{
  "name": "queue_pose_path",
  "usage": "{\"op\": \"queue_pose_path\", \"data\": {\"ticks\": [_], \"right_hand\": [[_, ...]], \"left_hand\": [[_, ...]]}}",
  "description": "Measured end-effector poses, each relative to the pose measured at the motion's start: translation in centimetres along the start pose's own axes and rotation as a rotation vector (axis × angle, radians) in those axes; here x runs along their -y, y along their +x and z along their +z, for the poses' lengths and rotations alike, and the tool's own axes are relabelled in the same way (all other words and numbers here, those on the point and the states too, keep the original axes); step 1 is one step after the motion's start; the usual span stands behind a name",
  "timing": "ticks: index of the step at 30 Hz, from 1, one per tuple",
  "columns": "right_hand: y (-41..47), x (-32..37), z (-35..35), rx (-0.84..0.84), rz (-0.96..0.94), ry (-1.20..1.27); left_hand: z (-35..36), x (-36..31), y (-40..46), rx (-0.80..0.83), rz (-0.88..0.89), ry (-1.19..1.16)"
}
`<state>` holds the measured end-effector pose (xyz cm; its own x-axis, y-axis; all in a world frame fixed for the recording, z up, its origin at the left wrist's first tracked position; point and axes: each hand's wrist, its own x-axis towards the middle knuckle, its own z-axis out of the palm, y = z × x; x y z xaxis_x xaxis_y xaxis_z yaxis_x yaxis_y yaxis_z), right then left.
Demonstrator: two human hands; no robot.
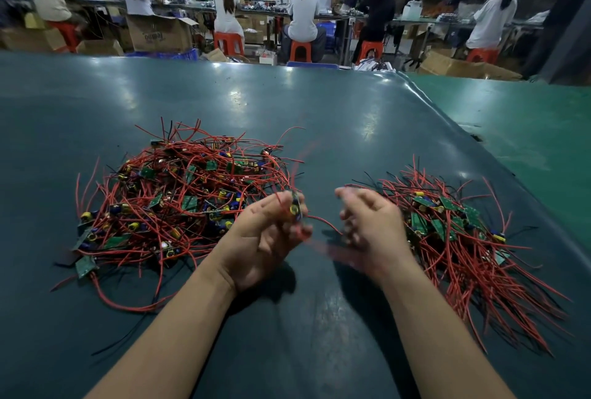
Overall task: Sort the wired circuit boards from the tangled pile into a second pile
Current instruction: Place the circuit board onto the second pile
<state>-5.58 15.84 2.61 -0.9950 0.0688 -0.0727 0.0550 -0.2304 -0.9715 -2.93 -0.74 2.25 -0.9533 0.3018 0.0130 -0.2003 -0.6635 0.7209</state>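
On the dark green desk (287, 104) we see a big tangled pile of small green circuit boards with red wires (179, 203) toward the left edge. The second, smaller pile of the same wired boards (454, 238) lies toward the right edge. Our left hand (265, 238) grips one wired circuit board (295, 210) between the piles, fingers curled round it. Our right hand (371, 226) is blurred; we cannot tell its grip.

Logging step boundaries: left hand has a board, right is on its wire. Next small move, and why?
Probably carry the board right onto the second pile. The left hand pinches it above the table between the piles, and its red wire runs to the blurred right hand; it looks clear of the tangled pile.
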Motion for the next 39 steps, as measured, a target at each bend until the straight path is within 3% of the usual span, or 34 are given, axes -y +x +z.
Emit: {"op": "queue_pose_path", "data": {"ticks": [3, 5, 11, 18, 22, 26, 28, 32, 34, 39], "right_hand": [[-1.1, -0.4, 1.2, 0.24, -0.018, -0.103], [-1.6, -0.6, 1.6, 0.31, -0.07, -0.112], [-2.1, -0.8, 2.1, 0.348, -0.161, -0.012], [-2.2, -1.2, 2.5, 0.209, -0.344, -0.18], [-2.0, -1.1, 2.5, 0.066, -0.393, -0.158], [-1.7, -0.7, 2.6, 0.098, -0.207, 0.096], [-1.7, -0.8, 2.6, 0.108, -0.203, 0.079], [-1.9, -1.2, 2.7, 0.145, -0.29, -0.024], [-1.9, -1.1, 2.7, 0.153, -0.278, -0.014], [-1.6, -1.2, 2.8, 0.017, -0.035, 0.176]], "left_hand": [[0.2, -0.3, 0.1, -0.067, 0.089, -0.179], [0.2, -0.3, 0.0, -0.128, 0.143, -0.147], [0.4, 0.7, 0.6, -0.264, 0.46, 0.269], [0.1, 1.0, 0.7, -0.276, 0.589, 0.496], [0.2, 1.6, 0.9, -0.283, 0.56, 0.515], [0.3, 1.7, 1.1, -0.217, 0.397, 0.191], [0.2, 1.8, 1.2, -0.208, 0.346, 0.145], [0.3, 2.1, 1.2, -0.183, 0.288, 0.216], [0.3, 2.1, 1.1, -0.248, 0.294, 0.304], [0.5, 2.0, 0.6, -0.267, 0.386, 0.507]]}}
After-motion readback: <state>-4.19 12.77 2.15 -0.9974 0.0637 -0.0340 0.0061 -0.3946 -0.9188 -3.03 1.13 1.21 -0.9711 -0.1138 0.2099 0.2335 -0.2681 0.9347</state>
